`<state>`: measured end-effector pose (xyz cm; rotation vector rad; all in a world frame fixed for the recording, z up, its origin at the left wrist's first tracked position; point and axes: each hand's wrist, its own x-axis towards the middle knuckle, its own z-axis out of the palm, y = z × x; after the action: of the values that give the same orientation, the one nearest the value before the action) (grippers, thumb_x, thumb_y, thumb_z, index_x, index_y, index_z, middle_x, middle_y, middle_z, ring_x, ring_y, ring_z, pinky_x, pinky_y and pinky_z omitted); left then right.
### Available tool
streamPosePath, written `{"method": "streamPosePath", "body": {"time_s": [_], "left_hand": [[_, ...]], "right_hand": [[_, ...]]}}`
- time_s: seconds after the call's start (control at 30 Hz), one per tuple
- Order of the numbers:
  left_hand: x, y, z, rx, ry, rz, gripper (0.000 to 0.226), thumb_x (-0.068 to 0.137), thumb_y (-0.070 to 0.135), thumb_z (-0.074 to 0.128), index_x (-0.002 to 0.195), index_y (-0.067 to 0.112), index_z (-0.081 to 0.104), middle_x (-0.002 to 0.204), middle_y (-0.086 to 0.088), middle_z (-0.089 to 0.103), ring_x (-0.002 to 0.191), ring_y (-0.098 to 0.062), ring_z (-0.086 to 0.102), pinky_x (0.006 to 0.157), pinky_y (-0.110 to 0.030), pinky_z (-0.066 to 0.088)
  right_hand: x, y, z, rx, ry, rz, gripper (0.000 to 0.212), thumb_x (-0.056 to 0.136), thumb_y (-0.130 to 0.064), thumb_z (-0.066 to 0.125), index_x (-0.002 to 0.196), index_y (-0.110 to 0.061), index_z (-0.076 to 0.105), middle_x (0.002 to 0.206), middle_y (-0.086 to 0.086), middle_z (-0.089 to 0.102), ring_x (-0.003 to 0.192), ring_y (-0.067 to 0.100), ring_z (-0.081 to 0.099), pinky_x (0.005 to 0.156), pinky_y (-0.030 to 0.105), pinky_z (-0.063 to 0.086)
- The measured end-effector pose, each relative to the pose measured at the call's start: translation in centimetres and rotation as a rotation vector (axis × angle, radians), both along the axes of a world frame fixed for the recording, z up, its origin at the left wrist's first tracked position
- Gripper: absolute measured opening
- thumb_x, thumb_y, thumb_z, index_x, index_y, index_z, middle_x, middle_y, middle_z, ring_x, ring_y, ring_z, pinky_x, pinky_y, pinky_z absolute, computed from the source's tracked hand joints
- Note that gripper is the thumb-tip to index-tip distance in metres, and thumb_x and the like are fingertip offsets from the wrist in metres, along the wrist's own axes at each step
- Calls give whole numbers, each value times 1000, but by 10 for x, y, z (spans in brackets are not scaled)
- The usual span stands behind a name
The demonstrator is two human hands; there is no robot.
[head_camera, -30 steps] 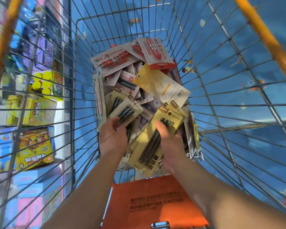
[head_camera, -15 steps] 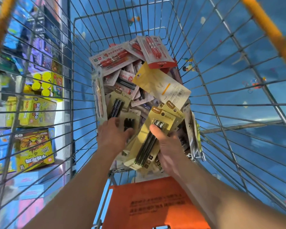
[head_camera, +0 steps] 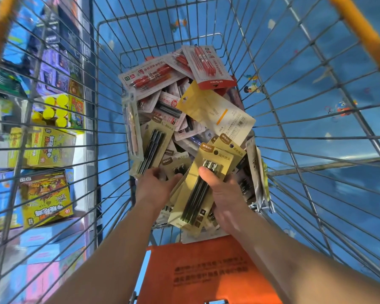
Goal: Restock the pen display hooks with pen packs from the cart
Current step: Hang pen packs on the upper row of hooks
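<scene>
Looking down into a wire shopping cart (head_camera: 110, 88), whose basket fills the view, with orange-padded rims at upper left and upper right and an orange child-seat flap (head_camera: 206, 270) at the near edge. Blue floor with cartoon prints shows through the mesh on the right. Beyond the left wall stand shelves of boxed goods, among them yellow boxes (head_camera: 51, 148) and a cluster of yellow-capped tubes (head_camera: 55, 110).

At the cart bottom lies a heap of pen packs (head_camera: 184, 119): red-pen packs (head_camera: 149, 75) on white cards at the far end, a yellow card lying back-up (head_camera: 217, 113) at centre right, and gold-carded black-pen packs nearer.

The right hand (head_camera: 226, 194) holds a gold pack of black pens (head_camera: 203, 185) raised over the near part of the heap, thumb pressed on its face over the pens, the other fingers curled behind the card and mostly hidden.

The left hand (head_camera: 156, 185) reaches into the heap just left of that pack, fingers bent down onto a second gold pack (head_camera: 178, 165); whether they pinch it cannot be told. A third gold pack (head_camera: 154, 148) lies just beyond the left hand.
</scene>
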<state>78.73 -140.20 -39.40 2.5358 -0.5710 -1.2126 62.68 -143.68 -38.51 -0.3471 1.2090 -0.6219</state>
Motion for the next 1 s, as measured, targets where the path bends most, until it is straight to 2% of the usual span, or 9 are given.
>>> {"method": "streamPosePath", "body": {"time_s": [0.23, 0.33, 0.43, 0.5, 0.6, 0.73, 0.83, 0.9, 1.0], "left_hand": [[1, 1, 5, -10, 213, 17, 39, 84, 51, 79, 114, 29, 66, 98, 6, 73, 87, -15, 72, 69, -31, 54], [-1, 1, 11, -76, 218, -15, 27, 83, 45, 81, 101, 31, 66, 94, 8, 74, 87, -11, 70, 66, -28, 50], [0, -1, 16, -123, 170, -43, 29, 88, 39, 78, 111, 30, 63, 101, 10, 73, 91, -10, 69, 75, -32, 56], [1, -3, 25, -179, 159, -19, 32, 91, 37, 71, 121, 31, 60, 109, 7, 71, 97, -13, 67, 83, -38, 56], [2, -5, 47, -332, 194, 136, 20, 89, 37, 65, 109, 34, 61, 103, 4, 70, 97, -19, 67, 81, -39, 55], [5, -9, 88, -438, 146, 131, 9, 98, 24, 59, 106, 19, 59, 94, 1, 67, 82, -17, 62, 72, -32, 50], [6, -13, 129, -532, 189, 255, 20, 92, 35, 58, 110, 29, 61, 105, 3, 70, 93, -16, 66, 85, -37, 53], [6, -15, 159, -556, 228, 326, 30, 94, 37, 57, 122, 27, 61, 114, 0, 70, 100, -18, 66, 84, -36, 51], [8, -12, 201, -592, 247, 333, 22, 96, 38, 49, 111, 32, 64, 102, 0, 71, 99, -25, 65, 82, -41, 50]], "right_hand": [[-4, 0, -5, 28, 1, 34, 73, 63, -38, 94, 129, -30, 63, 117, -1, 77, 114, 27, 71, 107, 58, 49], [-4, -2, 0, 42, 2, 21, 66, 69, -35, 90, 130, -27, 64, 117, 1, 77, 114, 28, 71, 104, 58, 51], [-5, -7, 8, 42, -29, 15, 51, 82, -29, 82, 130, -23, 64, 116, 5, 77, 109, 29, 73, 101, 58, 53], [-4, -13, 18, 21, -46, 69, 53, 83, -40, 81, 130, -24, 65, 121, 6, 75, 114, 31, 71, 104, 60, 50], [5, -23, 44, -62, -17, 198, 58, 77, -64, 77, 129, -42, 64, 132, -7, 69, 128, 28, 61, 112, 62, 40], [16, -29, 84, -136, 71, 311, 63, 72, -71, 78, 122, -38, 59, 127, -17, 65, 124, 15, 58, 108, 45, 41], [22, -32, 127, -245, 90, 393, 26, 91, -49, 71, 95, -31, 54, 99, -16, 64, 92, 4, 64, 81, 21, 46], [24, -34, 155, -351, 128, 445, 14, 96, -41, 67, 97, -33, 56, 96, -14, 66, 79, -8, 66, 66, 11, 49], [26, -35, 206, -435, 44, 487, 31, 97, -46, 66, 124, -32, 63, 111, -5, 76, 101, 3, 71, 85, 23, 56]]}}
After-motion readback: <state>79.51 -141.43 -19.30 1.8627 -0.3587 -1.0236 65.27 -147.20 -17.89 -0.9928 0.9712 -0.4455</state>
